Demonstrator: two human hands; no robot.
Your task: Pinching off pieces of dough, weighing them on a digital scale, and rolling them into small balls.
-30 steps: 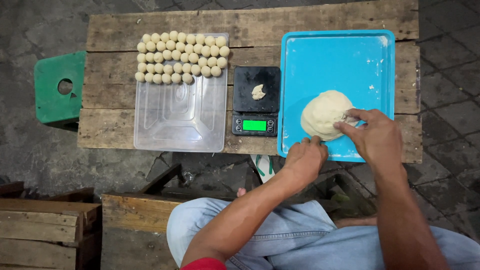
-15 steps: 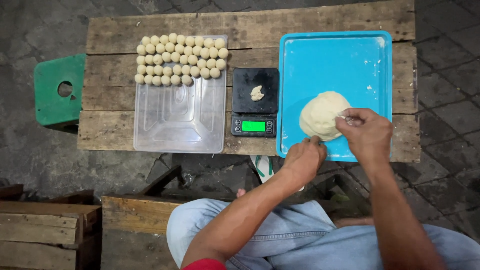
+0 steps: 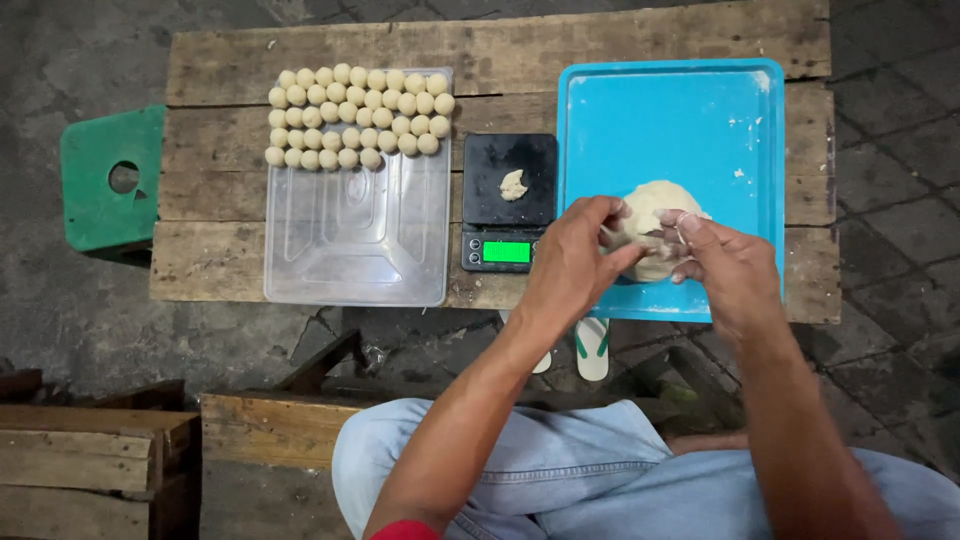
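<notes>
Our left hand (image 3: 572,262) moved up from the tray's (image 3: 690,110) near edge onto the dough lump (image 3: 655,205), right hand (image 3: 728,262) drawn slightly back, both now pinching it

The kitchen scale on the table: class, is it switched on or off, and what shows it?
On. The black kitchen scale shows a lit green display on its front edge, and a small piece of dough lies on its platform.
</notes>
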